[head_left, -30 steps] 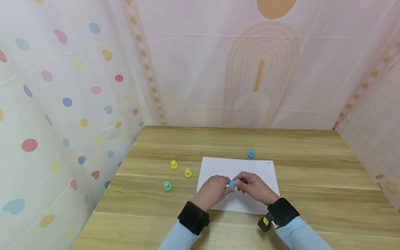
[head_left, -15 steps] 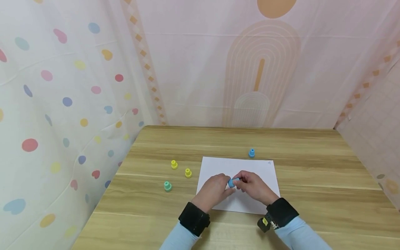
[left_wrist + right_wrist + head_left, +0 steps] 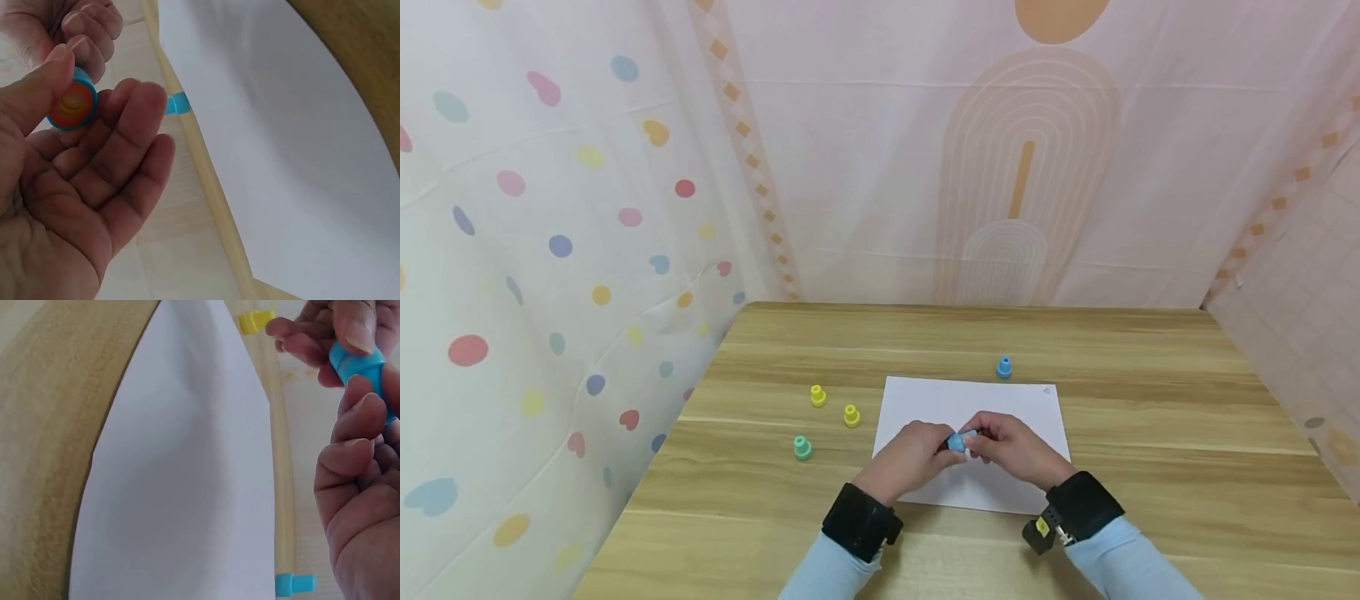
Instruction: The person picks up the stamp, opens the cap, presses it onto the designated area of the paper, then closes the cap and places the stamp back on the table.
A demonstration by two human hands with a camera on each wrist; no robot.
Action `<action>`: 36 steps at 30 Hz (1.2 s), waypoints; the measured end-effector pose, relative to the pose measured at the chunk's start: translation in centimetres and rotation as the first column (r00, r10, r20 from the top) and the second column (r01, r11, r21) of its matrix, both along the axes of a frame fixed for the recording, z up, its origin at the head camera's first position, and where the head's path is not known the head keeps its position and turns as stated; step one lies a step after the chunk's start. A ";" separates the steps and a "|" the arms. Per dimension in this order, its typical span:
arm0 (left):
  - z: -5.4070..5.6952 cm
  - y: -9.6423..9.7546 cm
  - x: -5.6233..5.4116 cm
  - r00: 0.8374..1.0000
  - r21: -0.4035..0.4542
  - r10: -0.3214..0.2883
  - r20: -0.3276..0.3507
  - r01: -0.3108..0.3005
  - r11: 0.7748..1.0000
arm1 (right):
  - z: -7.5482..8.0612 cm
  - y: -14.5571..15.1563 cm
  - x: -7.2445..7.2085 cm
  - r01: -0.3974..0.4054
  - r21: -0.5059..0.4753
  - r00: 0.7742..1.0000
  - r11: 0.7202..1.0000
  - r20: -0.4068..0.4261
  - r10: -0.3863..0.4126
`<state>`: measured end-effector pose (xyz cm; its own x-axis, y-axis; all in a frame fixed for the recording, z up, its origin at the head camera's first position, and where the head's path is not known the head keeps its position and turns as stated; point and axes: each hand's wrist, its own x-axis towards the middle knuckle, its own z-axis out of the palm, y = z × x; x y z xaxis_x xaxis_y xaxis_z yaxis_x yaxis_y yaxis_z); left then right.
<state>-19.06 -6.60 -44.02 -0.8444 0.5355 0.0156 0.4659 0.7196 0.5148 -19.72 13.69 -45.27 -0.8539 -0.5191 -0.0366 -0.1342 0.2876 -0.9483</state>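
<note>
Over a white sheet of paper (image 3: pixel 925 400), both hands hold one small blue toy stamp (image 3: pixel 957 442). My left hand (image 3: pixel 917 457) pinches one end of it, thumb against fingertips. At its other end, the right hand (image 3: pixel 1009 450) grips it with thumb and curled fingers. The left wrist view shows the stamp's round orange-red face (image 3: pixel 74 105) with a yellow mark, inside a blue rim. Seen from the right wrist, the stamp's body (image 3: pixel 362 365) is partly covered by fingers of both hands. Whether a separate cap is on it, I cannot tell.
Another blue stamp (image 3: pixel 1004 368) stands just behind the paper. Left of the sheet are two yellow stamps (image 3: pixel 817 396) and a green stamp (image 3: pixel 802 448). All stand on a wooden table (image 3: pixel 1120 358), with patterned curtains (image 3: pixel 865 183) behind it.
Both hands stay in nearly the same place above the paper. Between their fingers the blue stamp has tilted slightly; the other stamps have not moved.
</note>
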 end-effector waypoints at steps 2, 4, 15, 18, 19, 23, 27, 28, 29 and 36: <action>0.0 0.0 0.0 1.000 0.007 0.010 -0.017 -0.010 1.000 | 0.0 0.0 0.0 0.019 0.004 1.000 1.000 0.002 -0.019; 0.0 0.1 0.0 0.999 0.001 0.029 -0.038 -0.029 1.000 | 0.1 0.1 -0.1 0.045 0.012 0.999 0.999 0.000 -0.045; 0.1 0.1 0.0 0.992 -0.067 0.119 -0.048 -0.122 0.990 | 0.2 0.7 -0.7 0.194 0.097 0.981 0.976 0.007 -0.196; 0.2 0.1 0.1 0.991 -0.093 0.123 -0.053 -0.127 0.987 | 0.1 1.0 -1.0 0.220 0.137 0.975 0.966 -0.002 -0.222; 0.2 0.1 0.1 0.991 -0.103 0.124 -0.055 -0.129 0.986 | 0.1 1.1 -1.1 0.226 0.149 0.974 0.963 -0.009 -0.227; 0.3 0.1 0.1 0.990 -0.136 0.123 -0.072 -0.132 0.982 | 0.0 1.7 -1.5 0.243 0.190 0.970 0.951 -0.033 -0.241; 0.4 0.1 0.2 0.989 -0.152 0.124 -0.075 -0.134 0.979 | 0.1 2.4 -2.0 0.261 0.228 0.965 0.938 -0.044 -0.258; 0.4 0.1 0.2 0.989 -0.153 0.126 -0.074 -0.136 0.979 | 0.1 2.5 -2.2 0.267 0.236 0.963 0.934 -0.047 -0.264; 0.4 0.1 0.2 0.989 -0.154 0.126 -0.074 -0.136 0.979 | 0.1 2.7 -2.4 0.275 0.247 0.961 0.929 -0.051 -0.271; 0.3 0.1 0.5 0.989 -0.151 0.113 -0.096 -0.126 0.980 | 0.3 4.4 -3.7 0.281 0.289 0.960 0.915 -0.072 -0.272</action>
<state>-18.59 -6.49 -43.74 -0.9015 0.4326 0.0152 0.4095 0.8410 0.3535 -23.45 18.14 -44.98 -0.9648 -0.2320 -0.1242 -0.0354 0.5821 -0.8123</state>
